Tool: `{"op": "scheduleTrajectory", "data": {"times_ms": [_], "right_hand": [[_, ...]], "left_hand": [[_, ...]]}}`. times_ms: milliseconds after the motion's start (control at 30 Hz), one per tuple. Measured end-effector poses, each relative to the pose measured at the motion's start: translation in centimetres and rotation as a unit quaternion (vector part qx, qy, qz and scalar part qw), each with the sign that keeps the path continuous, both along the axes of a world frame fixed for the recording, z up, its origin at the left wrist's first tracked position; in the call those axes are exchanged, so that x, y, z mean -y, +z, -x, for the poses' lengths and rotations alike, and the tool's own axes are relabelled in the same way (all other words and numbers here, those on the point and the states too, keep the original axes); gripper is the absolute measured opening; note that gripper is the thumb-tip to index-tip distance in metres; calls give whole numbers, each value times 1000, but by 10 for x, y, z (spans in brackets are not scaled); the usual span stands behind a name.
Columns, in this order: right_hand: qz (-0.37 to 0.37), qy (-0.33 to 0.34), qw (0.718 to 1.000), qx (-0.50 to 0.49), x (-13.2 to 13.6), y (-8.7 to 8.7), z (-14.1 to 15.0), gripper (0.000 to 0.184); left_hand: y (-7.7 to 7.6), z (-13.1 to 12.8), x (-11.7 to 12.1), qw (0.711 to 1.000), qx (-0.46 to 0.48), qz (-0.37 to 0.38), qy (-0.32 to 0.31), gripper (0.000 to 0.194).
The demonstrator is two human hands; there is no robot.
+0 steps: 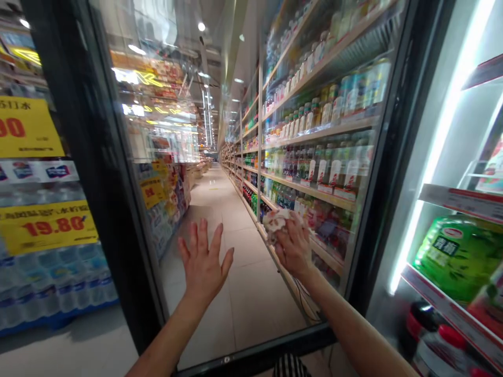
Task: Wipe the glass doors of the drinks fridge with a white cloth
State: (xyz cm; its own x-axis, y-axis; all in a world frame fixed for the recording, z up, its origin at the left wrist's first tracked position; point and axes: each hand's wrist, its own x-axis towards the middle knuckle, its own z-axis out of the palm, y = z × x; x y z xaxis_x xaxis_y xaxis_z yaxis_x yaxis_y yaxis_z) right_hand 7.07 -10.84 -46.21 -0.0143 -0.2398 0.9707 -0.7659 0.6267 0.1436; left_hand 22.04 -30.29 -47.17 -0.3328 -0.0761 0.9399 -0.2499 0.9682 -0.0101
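An open glass cooler door [243, 157] with a black frame stands in front of me. My left hand [204, 262] is flat against the glass, fingers spread, holding nothing. My right hand [293, 246] presses a crumpled white and reddish cloth [275, 221] against the glass, a little to the right of the left hand. Through the glass I see a shop aisle and shelves of bottled drinks.
The lit cooler interior is at the right, with large green bottles [459, 256] and red-capped bottles [444, 340] on its shelves. Stacked bottled-water packs [51, 283] with yellow price signs [47, 226] stand at the left. The black door frame [98, 173] runs between them.
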Motion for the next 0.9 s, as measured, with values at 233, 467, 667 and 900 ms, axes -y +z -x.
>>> {"op": "scheduleTrajectory", "data": {"times_ms": [233, 467, 667, 900], "right_hand": [[68, 3, 997, 18, 31, 17, -20, 42], [173, -36, 984, 22, 2, 22, 12, 47], [39, -3, 999, -17, 32, 20, -22, 36], [178, -4, 984, 15, 54, 44, -25, 42]], "left_hand": [[1, -3, 0, 1000, 3, 15, 2, 60], [2, -5, 0, 1000, 12, 12, -6, 58], [2, -4, -2, 1000, 5, 3, -10, 59], [11, -29, 24, 1000, -16, -7, -8, 66]]}}
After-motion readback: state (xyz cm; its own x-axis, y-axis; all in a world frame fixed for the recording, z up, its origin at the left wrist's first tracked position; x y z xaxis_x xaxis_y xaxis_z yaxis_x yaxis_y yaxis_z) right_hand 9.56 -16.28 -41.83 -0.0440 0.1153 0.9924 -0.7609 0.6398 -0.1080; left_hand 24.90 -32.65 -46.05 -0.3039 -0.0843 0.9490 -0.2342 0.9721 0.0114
